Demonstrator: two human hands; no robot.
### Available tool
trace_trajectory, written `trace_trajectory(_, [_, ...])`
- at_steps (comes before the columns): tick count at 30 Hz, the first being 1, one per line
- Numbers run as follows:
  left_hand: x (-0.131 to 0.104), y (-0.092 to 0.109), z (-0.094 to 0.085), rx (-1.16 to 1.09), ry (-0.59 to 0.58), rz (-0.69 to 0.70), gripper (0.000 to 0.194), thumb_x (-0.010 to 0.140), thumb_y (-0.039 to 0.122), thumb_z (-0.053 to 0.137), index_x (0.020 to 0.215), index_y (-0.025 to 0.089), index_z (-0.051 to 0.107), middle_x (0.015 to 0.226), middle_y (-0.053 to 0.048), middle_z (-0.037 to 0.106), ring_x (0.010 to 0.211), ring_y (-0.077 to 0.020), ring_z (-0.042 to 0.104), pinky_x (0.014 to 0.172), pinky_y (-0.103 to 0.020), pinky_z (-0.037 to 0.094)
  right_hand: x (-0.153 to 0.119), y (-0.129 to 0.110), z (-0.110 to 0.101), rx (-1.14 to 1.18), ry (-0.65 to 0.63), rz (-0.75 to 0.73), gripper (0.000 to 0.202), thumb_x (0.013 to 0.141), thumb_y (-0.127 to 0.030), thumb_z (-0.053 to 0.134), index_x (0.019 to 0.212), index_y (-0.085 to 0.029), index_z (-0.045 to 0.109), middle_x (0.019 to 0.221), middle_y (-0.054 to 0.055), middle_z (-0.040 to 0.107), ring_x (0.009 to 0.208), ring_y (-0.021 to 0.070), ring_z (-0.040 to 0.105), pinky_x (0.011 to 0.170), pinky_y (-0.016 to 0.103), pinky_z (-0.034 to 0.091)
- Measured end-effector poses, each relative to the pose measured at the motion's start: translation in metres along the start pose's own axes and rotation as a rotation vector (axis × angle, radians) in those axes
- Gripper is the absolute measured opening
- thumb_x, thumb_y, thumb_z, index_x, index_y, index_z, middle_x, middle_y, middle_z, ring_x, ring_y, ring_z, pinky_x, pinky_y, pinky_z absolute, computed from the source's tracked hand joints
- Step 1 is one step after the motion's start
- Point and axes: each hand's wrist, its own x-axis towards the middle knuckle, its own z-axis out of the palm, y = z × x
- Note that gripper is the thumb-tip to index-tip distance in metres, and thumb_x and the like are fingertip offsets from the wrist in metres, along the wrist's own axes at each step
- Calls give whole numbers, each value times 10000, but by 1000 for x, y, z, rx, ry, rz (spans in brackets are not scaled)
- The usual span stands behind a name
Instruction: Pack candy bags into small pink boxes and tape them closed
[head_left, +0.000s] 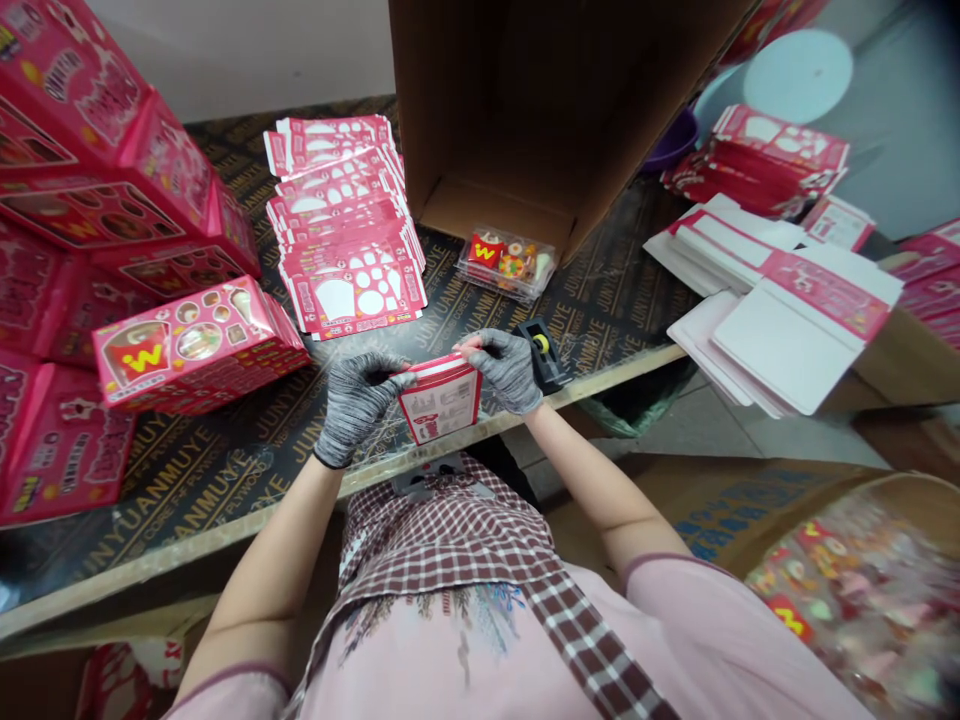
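Small pink-and-white cardboard box (442, 408): held tilted at the front edge of the dark, gold-lettered plywood worktop (611, 300), just below the frame's centre.
Grey-gloved left hand (360, 398): thumb and fingers pinching the box's upper left corner.
Grey-gloved right hand (506, 370): a matching grip on the upper right corner.
Top edge: apparently being closed, its flap worked in, I'd judge.
Next move: seems to call for even thumb pressure, corners kept square.

Left hand (356, 398): grey knit glove (339, 425), black cuff edge (330, 462).
Right hand (506, 368): matching glove (516, 372).
Shirt (420, 665): pale pink, short sleeves (682, 590), plant print (491, 605) at six o'clock.
Apron (450, 530): brown-and-white check, strap (596, 645) at five o'clock.
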Motion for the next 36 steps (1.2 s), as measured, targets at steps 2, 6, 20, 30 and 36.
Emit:
trace_trajectory(2, [-5, 0, 0, 52, -12, 70, 159, 809, 349, 798, 815, 189, 792, 837, -51, 799, 761, -200, 744, 752, -330, 622, 8, 2, -5, -15, -40, -10, 311, 842, -498, 759, 720, -213, 737, 772, 22, 754, 757, 205, 703, 774, 346, 560])
trace_trajectory(6, [-21, -4, -2, 231, -24, 290, 134, 916, 301, 692, 890, 195, 771, 1027, -69, 804, 923, -192, 764, 871, -327, 625, 8, 11, -13, -50, -130, -106, 343, 882, -530, 736, 759, -211, 767, 800, 32, 778, 772, 208, 736, 770, 341, 582])
trace_trajectory(20, [-1, 0, 18, 653, -199, 512, 425, 929, 179, 478, 1285, 201, 709, 1143, -107, 747, 993, -251, 706, 827, -346, 570, -39, 83, -160, -725, 482, -7, 224, 920, -358, 629, 965, -189, 769, 1163, 138, 746, 1214, 306, 652, 1150, 535, 458])
trace_trajectory(30, [-8, -22, 38, 787, -125, 652, 363, 945, 224, 514, 1198, 235, 774, 1129, -135, 762, 985, -302, 704, 818, -424, 546, -35, 122, -174, -623, 161, 207, 65, 693, -200, 754, 650, -215, 708, 1046, 109, 785, 1198, 319, 676, 1105, 479, 497])
trace_trajectory(36, [0, -21, 37, 745, -124, 563, 346, 955, 252, 517, 1177, 221, 781, 1101, -131, 770, 976, -298, 710, 819, -413, 547, -65, 123, -169, -378, 426, 254, 151, 773, -348, 692, 803, -200, 707, 1030, 100, 755, 1004, 260, 690, 1012, 463, 535])
